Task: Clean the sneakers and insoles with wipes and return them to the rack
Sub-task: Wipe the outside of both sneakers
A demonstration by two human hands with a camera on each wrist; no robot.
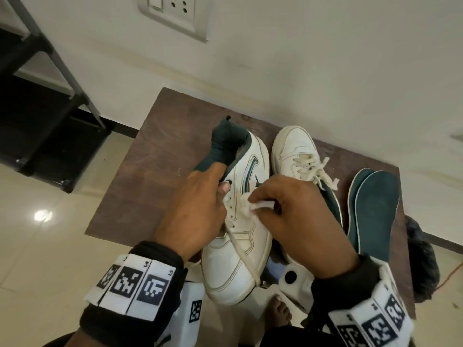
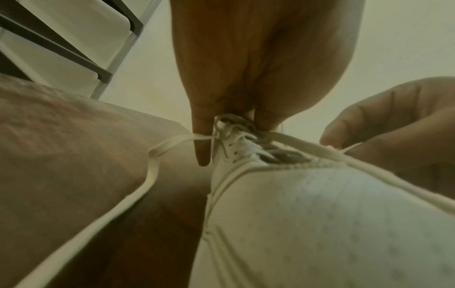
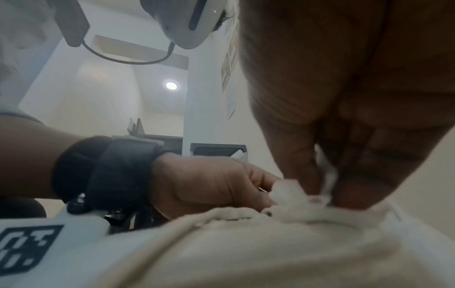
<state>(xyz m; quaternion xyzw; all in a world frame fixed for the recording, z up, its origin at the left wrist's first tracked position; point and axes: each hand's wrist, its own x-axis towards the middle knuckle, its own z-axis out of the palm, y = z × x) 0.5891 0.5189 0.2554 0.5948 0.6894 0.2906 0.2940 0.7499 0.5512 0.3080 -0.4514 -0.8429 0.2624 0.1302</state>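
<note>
A white sneaker (image 1: 233, 259) with a dark green collar is lifted over the near edge of the brown table (image 1: 150, 156), toe towards me. My left hand (image 1: 198, 206) grips it at the collar and lace eyelets, thumb on the side. My right hand (image 1: 288, 216) pinches a crumpled white wipe (image 1: 253, 204) and presses it on the lace area. The right wrist view shows the wipe (image 3: 293, 193) against the shoe's white upper (image 3: 246, 249). The second sneaker (image 1: 298, 154) lies on the table to the right. Two dark green insoles (image 1: 373, 211) lie beside it.
A black metal shoe rack (image 1: 45, 101) stands on the floor at the left against the wall. A loose lace (image 2: 138, 187) hangs off the held shoe. A dark bag (image 1: 423, 264) sits at the table's right edge. My bare foot (image 1: 278, 314) is on the tiled floor.
</note>
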